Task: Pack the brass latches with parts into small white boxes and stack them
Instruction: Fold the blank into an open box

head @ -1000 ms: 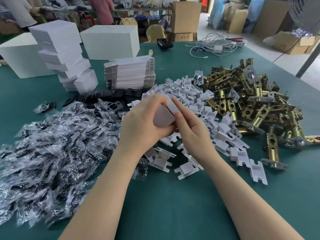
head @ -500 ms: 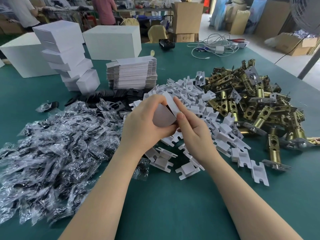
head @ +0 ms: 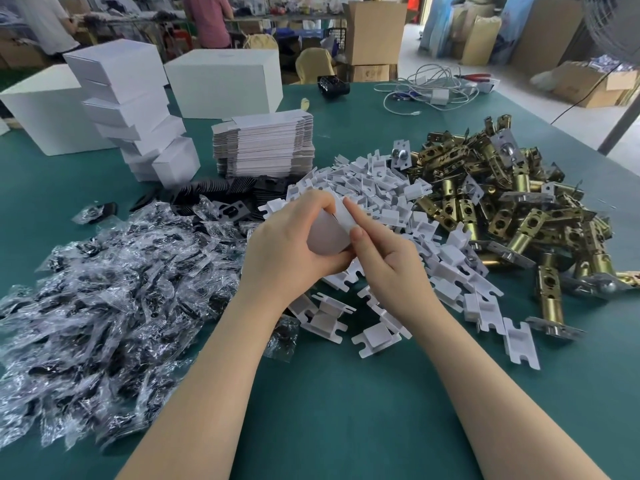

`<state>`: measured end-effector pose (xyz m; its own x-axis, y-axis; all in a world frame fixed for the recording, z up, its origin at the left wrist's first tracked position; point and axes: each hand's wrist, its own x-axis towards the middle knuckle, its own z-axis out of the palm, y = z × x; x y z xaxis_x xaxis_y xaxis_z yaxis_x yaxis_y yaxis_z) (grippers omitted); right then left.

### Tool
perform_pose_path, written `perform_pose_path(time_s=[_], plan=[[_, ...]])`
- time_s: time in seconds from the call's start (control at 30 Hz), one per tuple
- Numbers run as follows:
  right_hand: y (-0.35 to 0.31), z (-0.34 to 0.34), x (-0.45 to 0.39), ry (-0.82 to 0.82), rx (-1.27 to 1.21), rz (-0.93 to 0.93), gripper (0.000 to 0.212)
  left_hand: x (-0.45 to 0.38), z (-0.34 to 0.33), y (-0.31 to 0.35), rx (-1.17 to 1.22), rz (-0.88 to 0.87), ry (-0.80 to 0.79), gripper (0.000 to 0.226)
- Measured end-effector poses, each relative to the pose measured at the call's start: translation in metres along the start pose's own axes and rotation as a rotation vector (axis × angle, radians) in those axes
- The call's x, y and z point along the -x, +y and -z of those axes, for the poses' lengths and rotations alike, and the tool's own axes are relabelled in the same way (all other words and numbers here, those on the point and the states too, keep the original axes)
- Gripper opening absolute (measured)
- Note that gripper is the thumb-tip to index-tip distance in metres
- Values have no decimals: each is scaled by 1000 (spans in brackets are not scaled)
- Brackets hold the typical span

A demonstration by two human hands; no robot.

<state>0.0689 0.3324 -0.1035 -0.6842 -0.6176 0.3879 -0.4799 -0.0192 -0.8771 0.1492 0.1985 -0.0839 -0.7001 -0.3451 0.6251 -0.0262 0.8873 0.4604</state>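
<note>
- The left hand (head: 291, 244) cups a small white box (head: 327, 237) above the bench (head: 346, 410), its fingers curled round the body.
- The right hand (head: 388, 261) pinches the box's open flap (head: 346, 216), forefinger straight along it, thumb against the panel edge.
- The box looks like thin card: light, easily creased. It is best held by its corners and folded edges, not squeezed across the flat sides. Whether a latch is already inside cannot be told.
- Just beneath and beyond the hands lies a heap of white card inserts (head: 398, 209), also light and flimsy.
- To the right, the brass latches (head: 502, 202) are piled touching the inserts. They look heavy, rigid and smooth, and are probably best gripped round the tube, away from the faceplate edges.
- To the left spreads a mound of parts in clear bags (head: 104, 289), likely slippery and crinkly.
- Farther back stand flat box blanks (head: 263, 147) and a leaning stack of finished boxes (head: 135, 112).
</note>
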Motion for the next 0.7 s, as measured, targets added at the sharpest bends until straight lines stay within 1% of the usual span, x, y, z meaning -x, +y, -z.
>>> perform_pose_path(time_s=[0.07, 0.17, 0.33, 0.43, 0.53, 0.57, 0.7], plan=[[1, 0, 0, 5, -20, -23, 39, 0, -1, 0, -3, 5, -8, 50], [2, 0, 0, -1, 59, 31, 40, 0, -1, 2, -1, 24, -27, 51], [2, 1, 0, 23, 144, 58, 41, 0, -2, 1, 60, 63, -66, 50], [3, 3, 0, 30, 43, 3, 38, -1, -2, 1, 42, 36, -71, 50], [-4, 3, 0, 13, -125, -89, 34, 0, -4, 2, 9, 13, -74, 53], [-4, 2, -1, 19, -140, -99, 34, 0, -4, 3, 3, 10, -72, 54], [4, -2, 1, 60, 40, 2, 36, 0, -3, 3, 12, 12, -44, 52]])
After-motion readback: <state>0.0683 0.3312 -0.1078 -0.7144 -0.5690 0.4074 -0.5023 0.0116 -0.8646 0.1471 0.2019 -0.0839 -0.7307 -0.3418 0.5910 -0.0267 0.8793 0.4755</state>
